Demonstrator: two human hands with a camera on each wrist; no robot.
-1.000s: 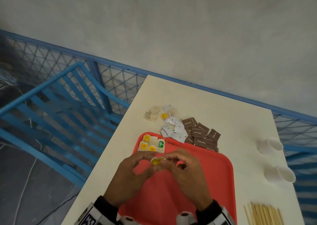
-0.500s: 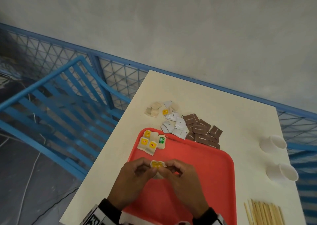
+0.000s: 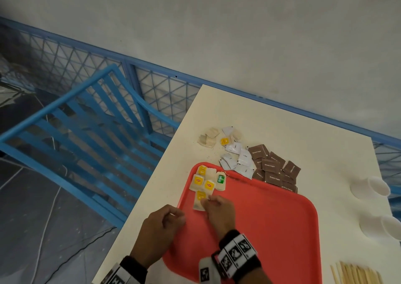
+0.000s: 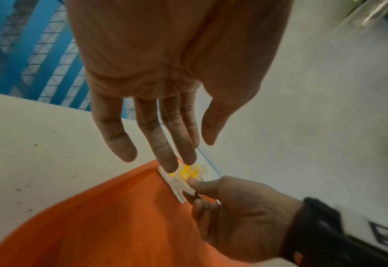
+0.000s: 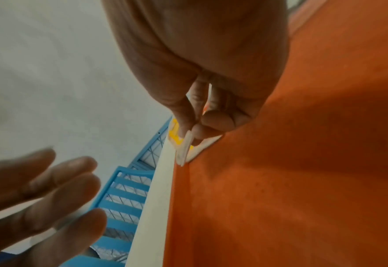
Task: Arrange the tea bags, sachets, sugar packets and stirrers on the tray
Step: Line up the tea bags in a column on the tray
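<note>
A red tray [image 3: 271, 229] lies on the cream table [image 3: 271, 127]. Several tea bags with yellow tags [image 3: 198, 180] and one with a green tag [image 3: 221, 178] lie in its far left corner. My right hand [image 3: 207, 200] pinches another yellow-tagged tea bag [image 3: 200, 199] just in front of them, on the tray floor; the pinch shows in the left wrist view [image 4: 194, 187] and the right wrist view [image 5: 194, 133]. My left hand [image 3: 178, 215] hovers at the tray's left rim, fingers straight [image 4: 165, 144], holding nothing.
Beyond the tray lie loose tea bags [image 3: 208, 139], white sachets [image 3: 236, 160] and brown sugar packets [image 3: 273, 166]. Wooden stirrers [image 3: 358, 275] lie at the near right. Two white cups [image 3: 373, 188] lie on their sides at the right edge. A blue railing [image 3: 86, 132] runs left.
Both hands held the tea bag together over the tray. Now the right hand has carried it left to the other tea bags, and the left hand has let go and drawn back left.
</note>
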